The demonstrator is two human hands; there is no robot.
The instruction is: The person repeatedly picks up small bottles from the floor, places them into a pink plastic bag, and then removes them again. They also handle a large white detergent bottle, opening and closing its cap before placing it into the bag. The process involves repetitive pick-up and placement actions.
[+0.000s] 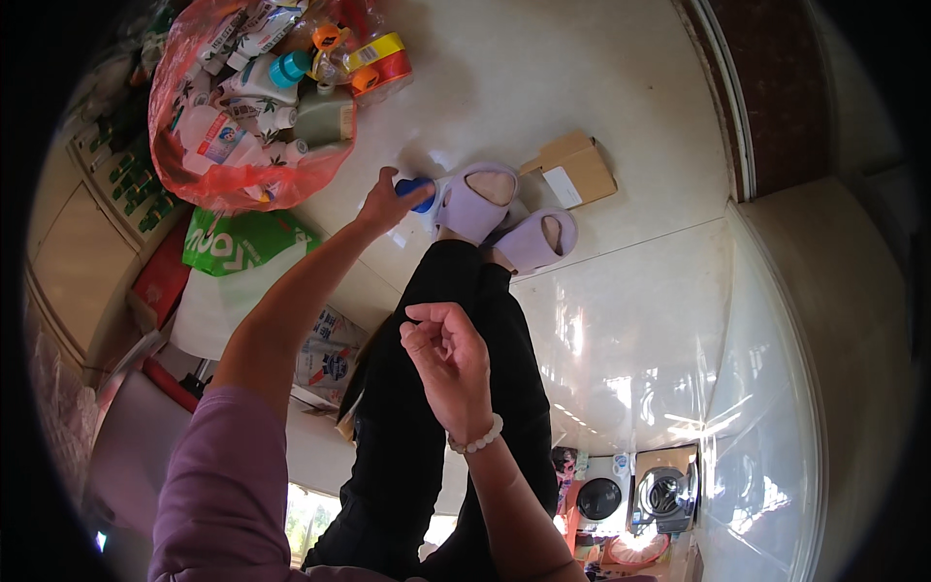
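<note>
My left hand (389, 202) reaches down beside my feet, with thumb and fingers around the blue cap (416, 194) of a bottle. The pale body of that bottle is mostly hidden by my hand and a lilac slipper (465, 214). In front of my black trousers, my right hand (452, 356) hangs with loosely curled fingers, a small gap between thumb and forefinger, and nothing visible in it. White beads (476, 441) circle that wrist. Up and left of my left hand stands a red translucent plastic bag (254, 190), filled with several empty-looking plastic bottles (254, 80).
An open brown cardboard box (585, 171) lies on the glossy tiled floor (582, 73) beyond my feet. A green and white bag (233, 244) sits under my left arm. Left are cabinets (80, 254); a door frame (731, 102) stands right. Behind me are front-loading washing machines (663, 491).
</note>
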